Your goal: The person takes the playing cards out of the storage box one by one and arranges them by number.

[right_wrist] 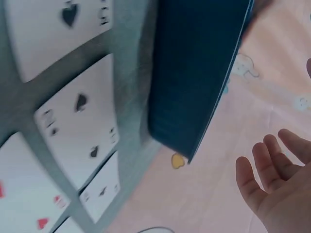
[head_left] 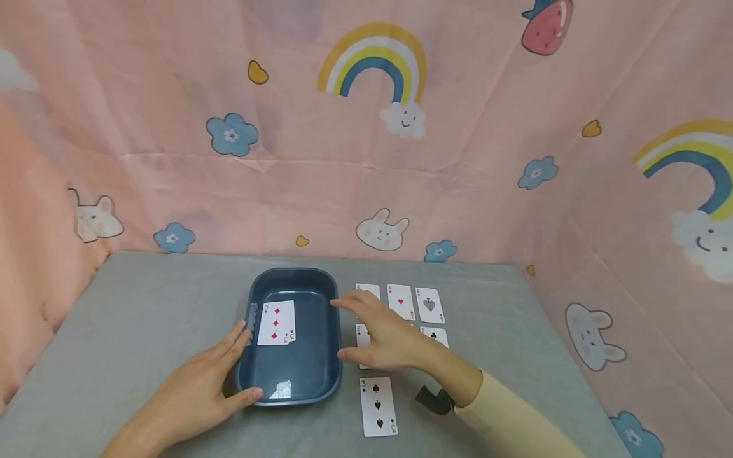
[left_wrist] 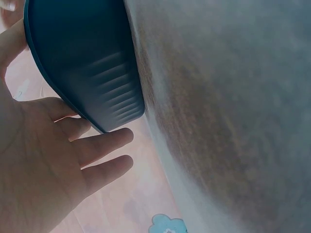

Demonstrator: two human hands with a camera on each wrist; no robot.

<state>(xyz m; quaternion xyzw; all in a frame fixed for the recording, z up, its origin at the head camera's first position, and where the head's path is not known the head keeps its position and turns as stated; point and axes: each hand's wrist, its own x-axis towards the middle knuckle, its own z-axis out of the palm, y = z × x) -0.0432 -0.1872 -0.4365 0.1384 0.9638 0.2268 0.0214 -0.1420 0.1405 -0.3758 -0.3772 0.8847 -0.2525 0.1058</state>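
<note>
My left hand (head_left: 195, 391) steadies the blue tray (head_left: 326, 381) at lower centre, fingers straight; my right hand (head_left: 385, 335) hovers flat and empty over the twos, best lowered gently.

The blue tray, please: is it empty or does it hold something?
Not empty: the blue tray holds a three of diamonds, lying face up.

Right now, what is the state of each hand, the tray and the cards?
left hand: open, fingers resting against the tray's left side.
right hand: open, flat over the cards right of the tray, holding nothing.
blue tray: upright on the table.
three of diamonds: face up inside the tray.
three of spades: face up on the table.
ace of spades: face up.
</note>
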